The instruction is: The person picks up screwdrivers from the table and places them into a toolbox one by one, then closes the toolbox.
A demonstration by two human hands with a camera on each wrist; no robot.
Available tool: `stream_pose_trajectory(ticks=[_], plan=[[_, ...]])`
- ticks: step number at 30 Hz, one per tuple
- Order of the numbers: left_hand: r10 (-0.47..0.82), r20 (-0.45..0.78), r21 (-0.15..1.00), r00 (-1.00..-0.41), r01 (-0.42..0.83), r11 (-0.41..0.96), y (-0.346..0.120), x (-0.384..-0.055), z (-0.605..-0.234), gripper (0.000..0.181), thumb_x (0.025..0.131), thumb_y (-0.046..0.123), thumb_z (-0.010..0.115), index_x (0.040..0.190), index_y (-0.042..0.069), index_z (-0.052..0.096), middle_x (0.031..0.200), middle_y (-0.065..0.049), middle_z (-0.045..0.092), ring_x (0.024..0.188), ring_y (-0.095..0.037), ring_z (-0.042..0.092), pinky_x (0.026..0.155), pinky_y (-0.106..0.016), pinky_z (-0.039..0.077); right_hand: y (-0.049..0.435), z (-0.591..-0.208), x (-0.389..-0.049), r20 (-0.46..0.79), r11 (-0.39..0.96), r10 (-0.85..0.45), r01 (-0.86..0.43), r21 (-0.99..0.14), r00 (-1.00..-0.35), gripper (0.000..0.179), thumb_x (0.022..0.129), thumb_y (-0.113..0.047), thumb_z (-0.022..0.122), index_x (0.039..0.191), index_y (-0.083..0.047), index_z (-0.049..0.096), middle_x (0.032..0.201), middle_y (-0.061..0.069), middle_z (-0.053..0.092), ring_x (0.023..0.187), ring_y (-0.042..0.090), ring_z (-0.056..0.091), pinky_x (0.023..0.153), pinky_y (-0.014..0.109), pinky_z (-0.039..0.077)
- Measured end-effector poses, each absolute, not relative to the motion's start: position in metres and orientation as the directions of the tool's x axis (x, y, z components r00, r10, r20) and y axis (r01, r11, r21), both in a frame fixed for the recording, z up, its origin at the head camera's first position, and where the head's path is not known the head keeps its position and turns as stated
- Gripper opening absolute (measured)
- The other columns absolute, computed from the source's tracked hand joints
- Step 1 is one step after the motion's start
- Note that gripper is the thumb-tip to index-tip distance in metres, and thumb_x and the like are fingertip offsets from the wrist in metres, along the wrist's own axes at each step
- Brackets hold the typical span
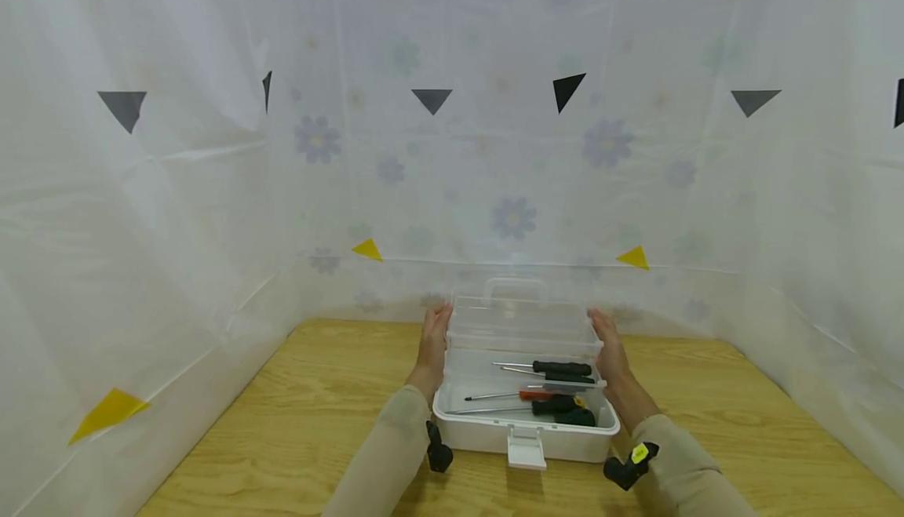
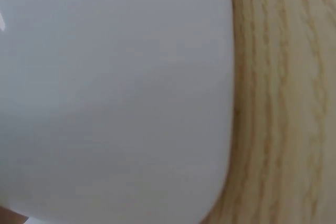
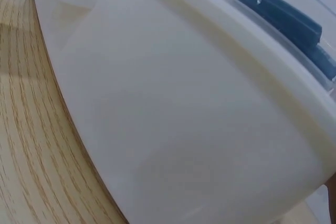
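Note:
A white toolbox (image 1: 487,432) stands on the table with its clear lid (image 1: 526,322) raised at the back. My left hand (image 1: 432,348) grips the lid's left side, fingertips bent in at its edge. On the other side my right hand (image 1: 613,352) holds the lid's right edge. Inside lie several screwdrivers: black-handled ones, among them a black screwdriver (image 1: 561,368) at the back, and a red-handled screwdriver (image 1: 535,395). The left wrist view is filled by the toolbox's smooth white wall (image 2: 115,77). A dark handle (image 3: 273,11) shows over the rim in the right wrist view.
The white front latch (image 1: 526,448) hangs down, unfastened. Wood-grain table (image 1: 311,423) surrounds the toolbox. Behind it and at both sides hang pale flowered curtains (image 1: 494,148) with black and yellow triangles.

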State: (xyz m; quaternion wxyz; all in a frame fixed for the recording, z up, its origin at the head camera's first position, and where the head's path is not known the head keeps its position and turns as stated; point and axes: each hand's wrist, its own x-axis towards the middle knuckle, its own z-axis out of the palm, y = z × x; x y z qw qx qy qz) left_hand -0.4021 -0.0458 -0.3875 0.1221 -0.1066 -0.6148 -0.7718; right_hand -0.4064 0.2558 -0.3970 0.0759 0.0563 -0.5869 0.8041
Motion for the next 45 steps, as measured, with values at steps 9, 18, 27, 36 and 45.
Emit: stream_pose_trajectory(ticks=[9, 18, 27, 36, 45], plan=[[-0.069, 0.325, 0.916, -0.943, 0.333, -0.225, -0.046, -0.382, -0.376, 0.032, 0.109, 0.025, 0.047, 0.129, 0.001, 0.05, 0.115, -0.017, 0.057, 0.096, -0.023, 0.053, 0.082, -0.035, 0.043, 0.257, -0.399, -0.403, 0.181, -0.292, 0.085, -0.198, -0.936, -0.98, 0.016, 0.111, -0.042, 0.037, 0.122, -0.034, 0.045, 0.134, -0.007, 0.029, 0.117, 0.008, 0.037, 0.094, 0.028, 0.04], [-0.088, 0.327, 0.913, -0.941, 0.339, -0.228, -0.048, -0.386, -0.378, 0.03, 0.109, 0.025, 0.048, 0.124, 0.0, 0.052, 0.118, -0.016, 0.057, 0.103, -0.023, 0.054, 0.088, -0.036, 0.044, 0.259, -0.395, -0.402, 0.168, -0.267, 0.119, -0.195, -0.944, -0.978, 0.025, 0.11, -0.046, 0.039, 0.127, -0.029, 0.045, 0.135, -0.004, 0.034, 0.119, 0.011, 0.04, 0.096, 0.03, 0.041], [-0.119, 0.354, 0.901, -0.928, 0.372, -0.221, -0.046, -0.386, -0.382, 0.031, 0.108, 0.023, 0.049, 0.12, -0.005, 0.052, 0.102, -0.011, 0.051, 0.099, -0.025, 0.048, 0.088, -0.038, 0.038, 0.258, -0.394, -0.4, 0.15, -0.218, 0.141, -0.178, -0.96, -0.979, 0.057, 0.109, -0.053, 0.038, 0.155, -0.019, 0.032, 0.149, 0.005, 0.033, 0.129, 0.019, 0.036, 0.109, 0.041, 0.033], [-0.142, 0.407, 0.888, -0.902, 0.428, -0.171, -0.049, -0.388, -0.384, 0.014, 0.107, 0.019, 0.052, 0.096, 0.01, 0.051, 0.08, -0.003, 0.04, 0.079, -0.022, 0.042, 0.074, -0.033, 0.033, 0.254, -0.39, -0.393, 0.164, -0.224, 0.164, -0.199, -0.954, -0.973, 0.025, 0.11, -0.047, 0.042, 0.13, -0.031, 0.045, 0.146, 0.005, 0.035, 0.125, 0.019, 0.039, 0.1, 0.033, 0.039], [-0.114, 0.395, 0.895, -0.912, 0.41, -0.175, -0.05, -0.413, -0.409, 0.02, 0.108, 0.025, 0.052, 0.107, 0.006, 0.049, 0.114, -0.016, 0.054, 0.116, -0.039, 0.05, 0.095, -0.046, 0.039, 0.256, -0.39, -0.39, 0.145, -0.235, 0.171, -0.184, -0.954, -0.974, 0.053, 0.109, -0.05, 0.045, 0.149, -0.016, 0.038, 0.148, 0.006, 0.034, 0.134, 0.028, 0.035, 0.1, 0.035, 0.04]])
